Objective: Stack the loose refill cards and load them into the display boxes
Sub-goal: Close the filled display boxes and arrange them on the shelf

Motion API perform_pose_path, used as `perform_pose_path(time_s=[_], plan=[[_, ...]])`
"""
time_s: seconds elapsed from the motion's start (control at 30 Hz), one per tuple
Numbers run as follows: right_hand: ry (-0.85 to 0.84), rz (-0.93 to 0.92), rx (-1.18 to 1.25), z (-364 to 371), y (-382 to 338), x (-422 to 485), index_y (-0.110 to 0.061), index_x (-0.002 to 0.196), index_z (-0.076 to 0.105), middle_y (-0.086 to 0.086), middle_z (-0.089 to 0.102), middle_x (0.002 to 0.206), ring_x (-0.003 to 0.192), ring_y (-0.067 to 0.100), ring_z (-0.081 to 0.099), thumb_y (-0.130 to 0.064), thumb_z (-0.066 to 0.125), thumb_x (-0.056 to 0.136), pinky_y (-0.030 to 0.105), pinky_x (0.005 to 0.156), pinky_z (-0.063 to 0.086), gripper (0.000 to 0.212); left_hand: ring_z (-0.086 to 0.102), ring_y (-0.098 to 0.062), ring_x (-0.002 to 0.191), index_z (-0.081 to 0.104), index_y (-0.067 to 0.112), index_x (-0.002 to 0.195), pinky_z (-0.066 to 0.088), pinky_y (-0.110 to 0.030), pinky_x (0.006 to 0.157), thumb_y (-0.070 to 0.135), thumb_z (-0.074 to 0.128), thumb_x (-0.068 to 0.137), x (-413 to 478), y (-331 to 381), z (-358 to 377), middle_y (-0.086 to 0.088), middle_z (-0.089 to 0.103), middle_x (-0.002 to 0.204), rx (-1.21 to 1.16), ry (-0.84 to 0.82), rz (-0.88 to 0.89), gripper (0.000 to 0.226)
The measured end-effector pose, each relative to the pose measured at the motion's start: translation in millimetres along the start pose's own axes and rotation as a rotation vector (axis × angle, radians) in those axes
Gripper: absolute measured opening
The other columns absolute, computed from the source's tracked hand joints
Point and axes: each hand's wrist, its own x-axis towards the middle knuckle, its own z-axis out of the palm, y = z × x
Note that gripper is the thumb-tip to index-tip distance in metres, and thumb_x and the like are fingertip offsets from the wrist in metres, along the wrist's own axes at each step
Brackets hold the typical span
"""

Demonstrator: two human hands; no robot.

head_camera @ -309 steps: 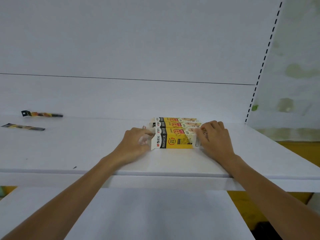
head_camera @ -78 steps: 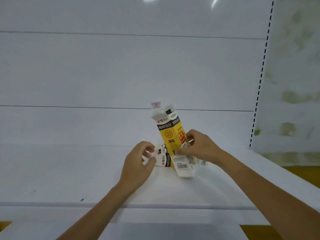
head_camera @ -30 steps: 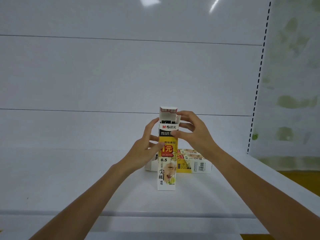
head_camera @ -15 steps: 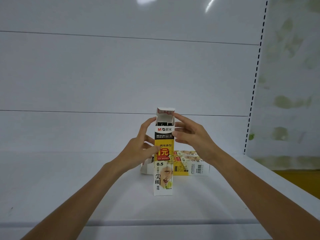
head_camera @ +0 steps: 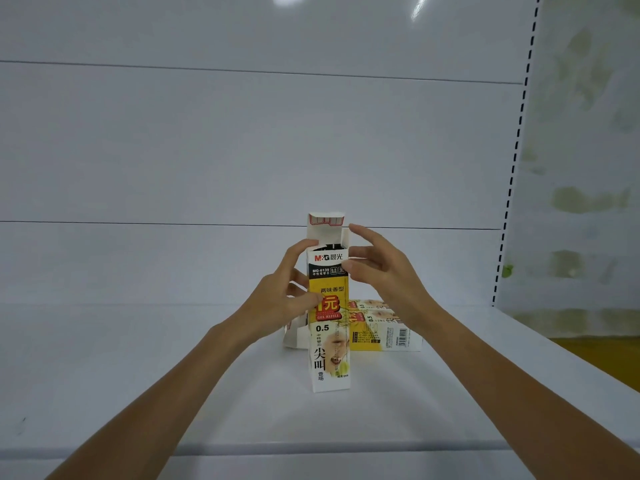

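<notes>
A tall yellow, black and white display box [head_camera: 330,341] stands upright on the white shelf [head_camera: 138,375], its top flap open and raised. My left hand [head_camera: 284,299] grips the box's left side, thumb on the front and fingers behind. My right hand [head_camera: 377,271] is at the box's upper right edge with fingers spread and nearly straight, touching the side flap. Dark refill tops show inside the opening. Behind the upright box, more display boxes [head_camera: 384,327] lie flat on their sides.
The shelf's white back panel [head_camera: 242,150] rises close behind. A perforated upright [head_camera: 512,168] bounds the shelf on the right. The shelf's front edge [head_camera: 311,448] runs below my forearms.
Earlier the boxes lay flat under both hands. One was lifted, tilted and stood upright. In the last half second my hands and the box have hardly moved.
</notes>
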Motion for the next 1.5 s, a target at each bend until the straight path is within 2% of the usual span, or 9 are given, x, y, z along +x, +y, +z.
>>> perform_pose_path(time_s=[0.1,0.27,0.4,0.73,0.93,1.1,1.23,1.4,1.5], plan=[[0.012,-0.031,-0.021,1.0,0.6,-1.3,-0.041,0.115,0.05,-0.012,0.065,0.103,0.094,0.0,0.063,-0.016,0.058,0.089,0.02,0.081,0.051,0.037,0.064,-0.02,0.09,0.02,0.054,0.117,0.056,-0.037,0.08,0.014,0.061,0.087,0.2,4.5,1.3,0.003,0.056,0.095,-0.001,-0.008,-0.023,0.064],[-0.002,-0.025,0.068,-2.8,1.1,-5.7,-0.035,0.122,0.051,0.003,0.065,0.109,0.099,0.014,0.065,-0.011,0.055,0.091,0.027,0.083,0.055,0.039,0.064,-0.02,0.091,0.017,0.048,0.132,0.053,-0.033,0.08,0.018,0.061,0.087,0.2,9.9,3.5,0.003,0.055,0.093,0.023,-0.014,-0.061,0.069],[-0.02,-0.025,0.102,-2.4,0.8,-9.2,-0.033,0.116,0.056,0.004,0.066,0.111,0.097,0.011,0.065,-0.009,0.05,0.093,0.02,0.075,0.054,0.034,0.063,-0.02,0.093,0.013,0.045,0.14,0.053,-0.034,0.082,0.02,0.061,0.087,-0.2,10.3,4.3,0.006,0.053,0.092,0.056,-0.002,-0.08,0.076],[0.032,-0.032,-0.017,3.2,-0.2,3.8,-0.026,0.098,0.065,-0.01,0.061,0.119,0.11,0.008,0.058,-0.034,0.055,0.089,0.039,0.098,0.047,0.016,0.063,-0.016,0.086,0.02,0.054,0.118,0.054,-0.029,0.074,0.016,0.06,0.088,-1.1,8.4,4.5,-0.002,0.057,0.099,0.028,0.005,-0.054,0.063],[0.035,-0.053,0.042,0.8,-4.9,10.5,-0.019,0.089,0.063,0.004,0.067,0.105,0.101,0.02,0.064,-0.018,0.063,0.086,0.036,0.083,0.056,0.003,0.063,-0.008,0.086,0.009,0.06,0.125,0.054,-0.024,0.072,0.023,0.053,0.092,-5.6,9.0,6.2,0.004,0.059,0.106,0.005,-0.027,-0.057,0.066],[0.023,-0.046,0.08,-3.7,-10.1,11.6,-0.025,0.107,0.049,0.003,0.064,0.104,0.102,0.019,0.063,-0.016,0.066,0.084,0.033,0.078,0.057,0.03,0.062,-0.014,0.102,0.001,0.064,0.123,0.055,-0.036,0.085,0.047,0.048,0.084,-28.3,-5.0,18.4,0.009,0.061,0.111,-0.075,-0.023,-0.106,0.063],[-0.103,-0.068,-0.086,-7.1,-18.3,13.0,-0.041,0.116,0.054,-0.003,0.062,0.109,0.104,0.009,0.061,-0.025,0.064,0.085,0.025,0.081,0.054,0.036,0.062,-0.002,0.091,-0.004,0.063,0.127,0.051,-0.015,0.075,0.028,0.058,0.089,-48.2,-26.8,33.1,0.016,0.061,0.103,-0.034,-0.071,-0.154,0.081],[-0.01,-0.121,-0.257,-5.4,-20.1,14.9,-0.023,0.095,0.069,-0.014,0.059,0.108,0.1,-0.009,0.051,-0.028,0.059,0.088,0.012,0.083,0.043,0.013,0.061,0.001,0.097,0.002,0.064,0.126,0.045,-0.006,0.074,0.028,0.057,0.089,-51.6,-38.5,39.8,0.016,0.065,0.101,-0.06,-0.03,-0.164,0.075],[-0.025,-0.138,-0.266,-3.1,-24.8,18.5,-0.018,0.09,0.068,-0.015,0.066,0.091,0.085,-0.006,0.058,-0.022,0.055,0.092,0.021,0.081,0.048,0.013,0.06,0.005,0.093,0.003,0.062,0.126,0.046,-0.006,0.073,0.027,0.06,0.087,-52.7,-36.5,39.5,0.023,0.06,0.1,-0.065,-0.031,-0.169,0.078]])
